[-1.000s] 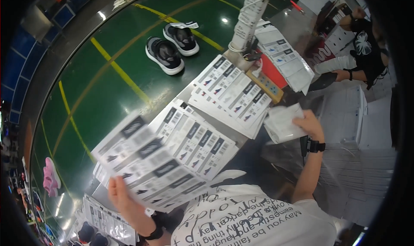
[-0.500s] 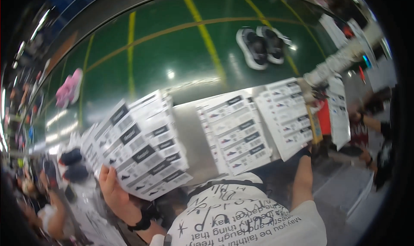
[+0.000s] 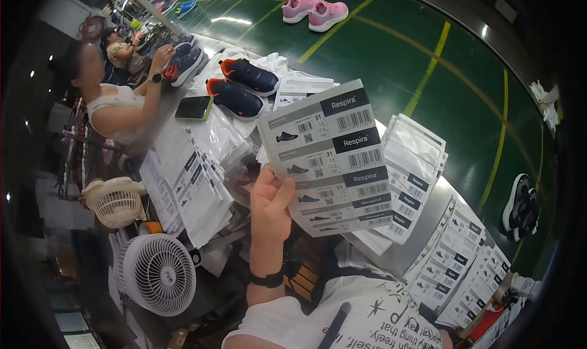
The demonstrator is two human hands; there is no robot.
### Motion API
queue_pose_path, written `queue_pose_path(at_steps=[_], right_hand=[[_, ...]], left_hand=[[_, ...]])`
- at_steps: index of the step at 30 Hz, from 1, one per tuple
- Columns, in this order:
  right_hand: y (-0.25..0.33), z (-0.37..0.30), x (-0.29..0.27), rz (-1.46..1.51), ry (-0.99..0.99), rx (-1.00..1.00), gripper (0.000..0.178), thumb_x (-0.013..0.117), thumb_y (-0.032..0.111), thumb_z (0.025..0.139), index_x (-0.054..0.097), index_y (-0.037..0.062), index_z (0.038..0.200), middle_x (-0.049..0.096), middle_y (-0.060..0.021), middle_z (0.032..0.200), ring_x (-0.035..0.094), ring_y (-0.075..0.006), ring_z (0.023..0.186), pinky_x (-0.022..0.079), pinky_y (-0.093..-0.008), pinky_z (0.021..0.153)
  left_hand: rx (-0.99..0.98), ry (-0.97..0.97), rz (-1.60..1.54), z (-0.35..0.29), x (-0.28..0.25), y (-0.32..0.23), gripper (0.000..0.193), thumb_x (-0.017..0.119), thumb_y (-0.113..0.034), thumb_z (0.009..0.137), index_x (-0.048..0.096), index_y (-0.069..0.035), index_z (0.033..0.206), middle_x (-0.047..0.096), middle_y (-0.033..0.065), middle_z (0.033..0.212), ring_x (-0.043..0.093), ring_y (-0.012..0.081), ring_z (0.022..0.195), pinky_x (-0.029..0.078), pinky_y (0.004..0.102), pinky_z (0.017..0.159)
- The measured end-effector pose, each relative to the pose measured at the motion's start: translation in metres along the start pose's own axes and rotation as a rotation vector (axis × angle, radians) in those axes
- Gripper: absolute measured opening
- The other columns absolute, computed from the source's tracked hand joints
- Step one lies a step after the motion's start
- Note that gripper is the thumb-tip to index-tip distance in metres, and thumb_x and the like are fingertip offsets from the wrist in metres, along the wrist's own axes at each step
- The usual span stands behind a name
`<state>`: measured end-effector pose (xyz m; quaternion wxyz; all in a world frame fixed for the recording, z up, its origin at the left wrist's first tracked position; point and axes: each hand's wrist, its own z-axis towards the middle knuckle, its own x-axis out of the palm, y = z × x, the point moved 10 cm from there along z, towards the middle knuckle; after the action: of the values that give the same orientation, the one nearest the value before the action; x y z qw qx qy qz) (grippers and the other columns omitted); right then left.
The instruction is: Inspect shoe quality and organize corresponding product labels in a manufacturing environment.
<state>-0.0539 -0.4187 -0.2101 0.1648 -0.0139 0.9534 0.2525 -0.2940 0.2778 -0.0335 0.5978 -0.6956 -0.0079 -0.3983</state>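
Observation:
My left hand [image 3: 273, 209] is closed on a sheet of labels [image 3: 333, 165], gripping its lower left edge with the thumb on top. The sheet is raised and tilted, with rows of small shoe pictures, barcodes and dark blocks. Just right of it, a stack of similar label sheets [image 3: 411, 184] lies on the bench. Farther right are two more stacks, a label stack [image 3: 446, 248] and a label stack beside it [image 3: 480, 282]. My right hand does not show.
Navy shoes with orange lining [image 3: 238, 101] and a phone [image 3: 194, 108] lie beyond my left hand. More papers [image 3: 192, 190] and a white fan [image 3: 160, 274] are at the left, near a seated co-worker [image 3: 116, 107]. Pink shoes [image 3: 315, 11] and black shoes [image 3: 520, 208] rest on the green conveyor [image 3: 391, 61].
The view has swung to the left, bringing the fan, phone and co-worker into sight. My left hand still holds the label sheet, now raised apart from the stack. My right arm has gone out of view.

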Motion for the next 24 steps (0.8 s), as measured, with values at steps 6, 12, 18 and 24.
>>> queue_pose_path(at_steps=[6,12,18,24], right_hand=[[0.412,0.000,-0.039,-0.465,-0.582,-0.541,0.027,0.069,0.003,0.079,0.065,0.0021,0.106,0.067,-0.0120,0.099,0.063,-0.0302,0.095,0.048,-0.0388,0.079],[0.621,0.042,0.018,-0.664,-0.135,-1.069,0.021,0.073,0.008,0.079,0.066,0.0025,0.099,0.065,-0.0138,0.083,0.063,-0.0331,0.076,0.049,-0.0395,0.068],[0.759,0.080,0.130,-0.644,0.242,-1.359,0.014,0.065,0.014,0.089,0.067,0.0011,0.092,0.068,-0.0156,0.081,0.067,-0.0323,0.075,0.053,-0.0394,0.069],[0.861,0.107,0.254,-0.822,0.120,-1.520,0.015,0.059,0.009,0.087,0.067,0.0021,0.098,0.067,-0.0151,0.087,0.066,-0.0341,0.082,0.052,-0.0407,0.077]], left_hand=[[0.399,-0.382,0.178,-0.045,-0.056,-0.097,0.043,0.050,-0.002,0.098,0.038,0.003,0.139,0.055,0.0199,0.133,0.057,0.0239,0.118,0.044,0.0376,0.102],[0.569,-0.680,0.477,-0.126,-0.162,-0.186,0.050,0.048,0.003,0.097,0.033,0.002,0.145,0.057,0.0204,0.131,0.059,0.0233,0.114,0.045,0.0345,0.100],[-0.114,-0.746,1.390,-0.138,-0.223,-0.150,0.036,0.057,-0.005,0.091,0.059,-0.001,0.127,0.059,0.0247,0.123,0.061,0.0361,0.108,0.047,0.0375,0.095],[0.200,-0.666,2.162,-0.102,-0.145,-0.163,0.039,0.061,-0.009,0.088,0.062,-0.006,0.127,0.057,0.0231,0.125,0.050,0.0396,0.122,0.033,0.0488,0.108]])
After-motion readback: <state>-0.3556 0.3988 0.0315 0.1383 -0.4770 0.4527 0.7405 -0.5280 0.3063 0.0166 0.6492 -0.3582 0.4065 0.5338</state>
